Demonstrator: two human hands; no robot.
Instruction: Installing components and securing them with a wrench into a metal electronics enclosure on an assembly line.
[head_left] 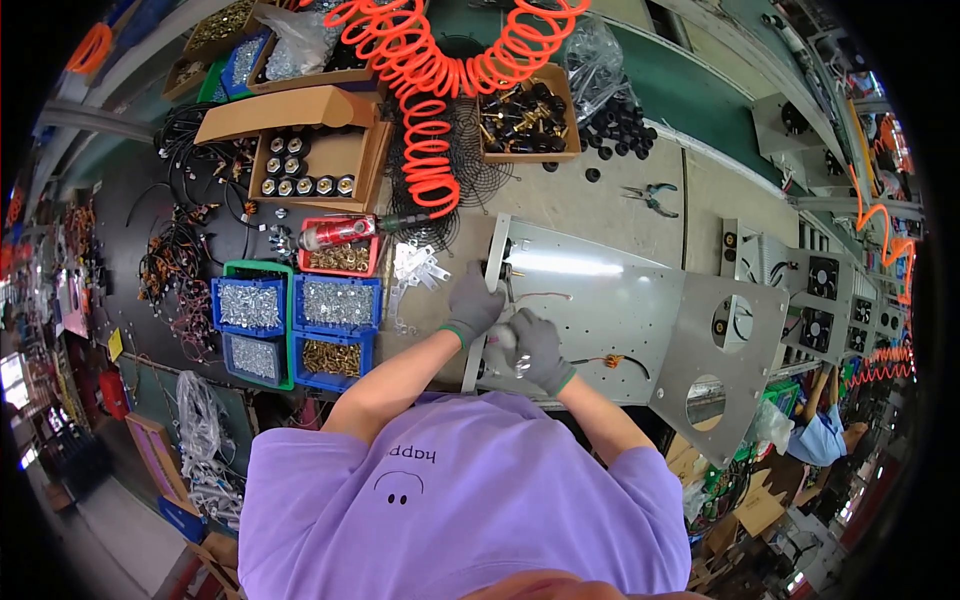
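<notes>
A grey sheet-metal chassis (600, 320) lies before me, its upright end panel (490, 300) on the left and a plate with two round cut-outs (720, 365) at its right. My left hand (475, 308), in a grey glove, is closed around the end panel, with the thumb on the inner side and the other fingertips hidden. Just inside that panel, my gloved right hand (540, 350) is closed on a small, pale, shiny piece too blurred to name. Thin wires (545, 296) and a short cable (612, 361) lie on the chassis floor.
Blue bins (338, 303) of screws stand left of the chassis, near a red pneumatic driver (340, 233) on an orange coiled hose (428, 150). Cartons of fittings (525, 115) sit at the back. Pliers (652, 198) lie behind the chassis. Another person (820, 435) works far right.
</notes>
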